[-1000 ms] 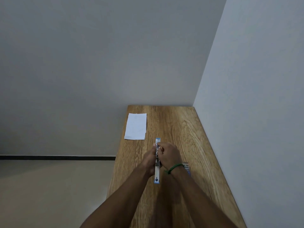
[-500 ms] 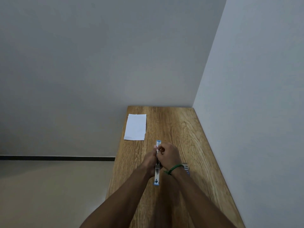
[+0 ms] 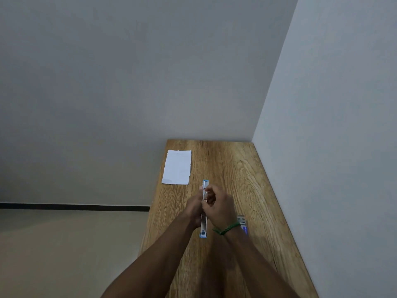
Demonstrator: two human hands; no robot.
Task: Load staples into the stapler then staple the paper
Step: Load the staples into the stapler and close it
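A blue and silver stapler [image 3: 203, 227] lies unfolded lengthwise on the wooden table [image 3: 236, 173], its far end [image 3: 205, 183] sticking out past my fingers. My left hand [image 3: 193, 208] grips the stapler's middle from the left. My right hand [image 3: 220, 208], with a green band on the wrist, has its fingers curled over the metal channel, pinching something small that I cannot make out. White paper [image 3: 177, 167] lies at the table's far left edge, apart from both hands. A small staple box [image 3: 242, 223] sits just right of my right wrist, partly hidden.
The table stands in a corner, with a grey wall behind it and a wall [image 3: 333, 147] along its right side. Its left edge drops to a beige floor [image 3: 64, 254]. Bare wood stretches between the paper and the right wall.
Both hands and the stapler have stayed in nearly the same place. My right fingers have shifted slightly along the stapler's channel.
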